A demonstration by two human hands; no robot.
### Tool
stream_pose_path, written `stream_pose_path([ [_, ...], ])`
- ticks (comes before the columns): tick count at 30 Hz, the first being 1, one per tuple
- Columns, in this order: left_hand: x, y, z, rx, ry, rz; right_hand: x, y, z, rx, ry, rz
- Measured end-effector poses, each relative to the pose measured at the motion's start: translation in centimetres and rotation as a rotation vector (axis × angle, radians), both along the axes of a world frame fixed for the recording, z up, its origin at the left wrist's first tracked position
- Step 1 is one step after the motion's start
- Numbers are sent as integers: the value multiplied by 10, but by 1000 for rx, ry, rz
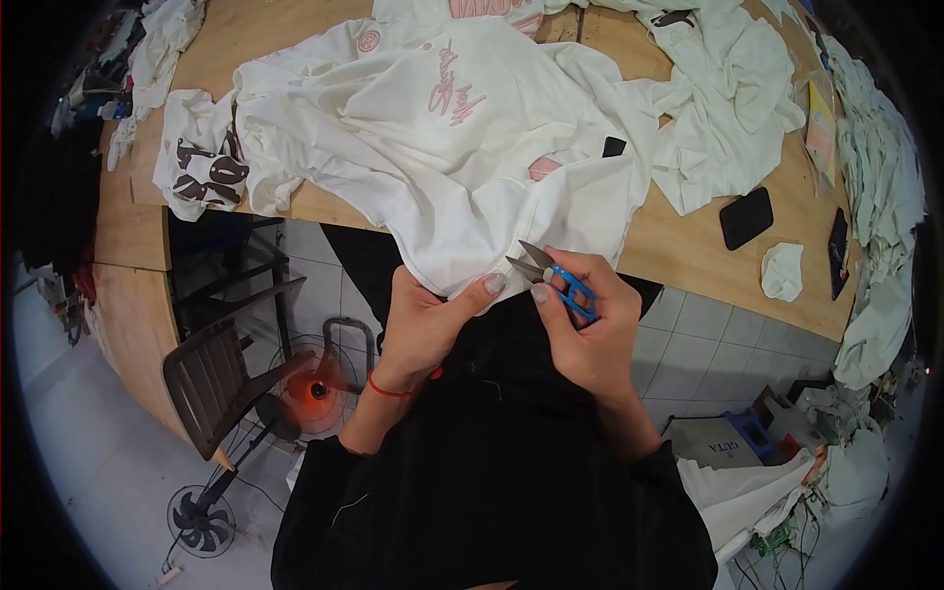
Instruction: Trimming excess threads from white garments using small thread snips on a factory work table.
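Note:
A white garment with pink lettering (364, 118) is spread over the table, its near edge hanging off the front. My left hand (436, 320) pinches that edge, thumb on top of the cloth. In my right hand (600, 320) is a pair of small blue-handled thread snips (573, 291). Their two pointed blades are parted and lie over the cloth edge, just right of my left thumb. Whether a thread lies between the blades is too small to tell. A small black patch (614, 147) shows on the garment's right part.
On the wooden table (678, 264), more white garments (733, 108) lie at right, with a black phone (746, 218) and a crumpled white scrap (782, 272) nearby. A brown chair (205, 369) and fans (202, 521) stand at lower left. A grey box (713, 442) sits at lower right.

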State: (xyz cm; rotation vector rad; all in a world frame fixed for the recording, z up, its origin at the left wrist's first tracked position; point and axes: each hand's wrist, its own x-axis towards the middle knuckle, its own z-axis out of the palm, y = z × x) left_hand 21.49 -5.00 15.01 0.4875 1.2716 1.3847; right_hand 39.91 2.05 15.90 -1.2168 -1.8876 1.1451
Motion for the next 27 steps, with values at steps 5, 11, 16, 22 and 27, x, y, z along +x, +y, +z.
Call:
stream_pose_path([
  [5, 3, 0, 2, 14, -20, 20, -1, 1, -15, -292, 405, -158],
  [11, -1, 0, 3, 4, -65, 23, 2, 3, 14, 61, 2, -2],
  [16, -2, 1, 3, 15, -41, 17, 2, 2, 15, 105, -10, -2],
  [22, -2, 1, 5, 5, -6, 7, 1, 2, 12, 148, 1, 0],
  [27, -2, 0, 3, 9, 33, 1, 1, 3, 12, 167, -16, 5],
])
